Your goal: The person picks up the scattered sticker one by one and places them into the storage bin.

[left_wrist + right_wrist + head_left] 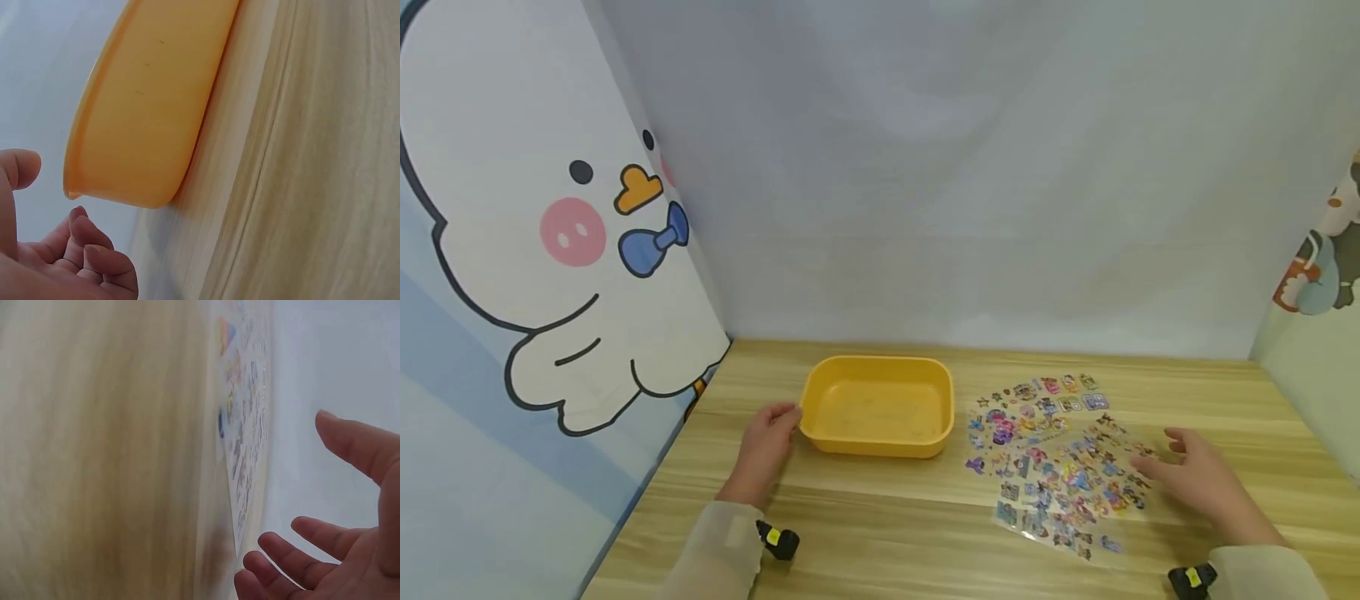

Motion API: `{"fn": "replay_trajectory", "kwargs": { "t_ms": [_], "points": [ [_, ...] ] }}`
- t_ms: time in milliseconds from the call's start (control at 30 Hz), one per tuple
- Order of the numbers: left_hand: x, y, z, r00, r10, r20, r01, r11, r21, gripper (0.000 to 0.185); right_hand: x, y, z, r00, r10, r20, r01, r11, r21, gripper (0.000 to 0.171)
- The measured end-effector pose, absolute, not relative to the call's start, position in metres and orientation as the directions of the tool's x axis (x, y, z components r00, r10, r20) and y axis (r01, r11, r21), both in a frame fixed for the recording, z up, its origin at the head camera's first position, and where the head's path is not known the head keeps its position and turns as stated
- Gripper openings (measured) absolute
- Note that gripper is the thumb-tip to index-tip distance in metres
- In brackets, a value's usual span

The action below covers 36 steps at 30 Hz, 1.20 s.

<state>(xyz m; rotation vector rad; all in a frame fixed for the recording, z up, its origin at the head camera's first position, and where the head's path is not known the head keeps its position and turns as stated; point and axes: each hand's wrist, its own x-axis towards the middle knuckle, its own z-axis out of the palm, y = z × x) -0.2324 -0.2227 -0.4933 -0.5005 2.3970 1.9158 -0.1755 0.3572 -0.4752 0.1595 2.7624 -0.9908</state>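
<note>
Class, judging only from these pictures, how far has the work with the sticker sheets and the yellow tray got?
Nothing looks done: the yellow tray holds no sheets. In hand: the left hand sits by the tray's left end, and the open right hand reaches the sticker sheets. Left: all sheets lie on the wooden table.

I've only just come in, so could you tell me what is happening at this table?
A person sits at a wooden table. Their left hand is right beside a yellow tray, fingers loosely curled and gripping nothing. Their right hand is open at the edge of some overlapping sticker sheets lying flat to the tray's right.
</note>
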Motion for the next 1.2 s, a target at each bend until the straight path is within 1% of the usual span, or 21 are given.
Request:
{"fn": "replay_trajectory", "kwargs": {
  "t_ms": [167,267,367,500,600,633,833,1067,1200],
  "points": [
    [-0.232,-0.224,-0.490,-0.955,-0.214,-0.204,-0.257,0.255,0.932,0.052,-0.180,0.353,-0.484,-0.984,0.016,-0.175,0.117,0.806,-0.580,0.099],
    [-0.232,-0.223,-0.487,-0.958,-0.207,-0.199,-0.253,0.275,0.928,0.051,-0.182,0.352,-0.489,-0.989,0.021,-0.146,0.096,0.846,-0.524,0.096],
    [-0.234,-0.222,-0.487,-0.959,-0.204,-0.198,-0.252,0.286,0.924,0.050,-0.184,0.353,-0.491,-0.988,0.030,-0.154,0.099,0.879,-0.466,0.094],
    [-0.239,-0.220,-0.488,-0.959,-0.197,-0.203,-0.256,0.296,0.920,0.049,-0.183,0.354,-0.491,-0.985,0.050,-0.167,0.117,0.902,-0.416,0.078],
    [-0.241,-0.218,-0.489,-0.958,-0.198,-0.208,-0.262,0.306,0.915,0.049,-0.183,0.354,-0.489,-0.982,0.072,-0.177,0.139,0.905,-0.402,0.066],
    [-0.242,-0.218,-0.490,-0.957,-0.201,-0.209,-0.265,0.312,0.912,0.049,-0.183,0.354,-0.489,-0.980,0.080,-0.180,0.146,0.906,-0.397,0.065],
    [-0.243,-0.215,-0.495,-0.951,-0.233,-0.204,-0.277,0.344,0.897,0.045,-0.183,0.351,-0.486,-0.974,0.103,-0.203,0.174,0.911,-0.374,0.064],
    [-0.244,-0.212,-0.497,-0.944,-0.277,-0.176,-0.264,0.320,0.910,0.040,-0.183,0.351,-0.484,-0.977,0.107,-0.187,0.172,0.911,-0.375,0.054],
    [-0.244,-0.211,-0.498,-0.945,-0.288,-0.155,-0.245,0.308,0.919,0.038,-0.182,0.350,-0.484,-0.979,0.107,-0.175,0.167,0.911,-0.377,0.053]
  ]
}}
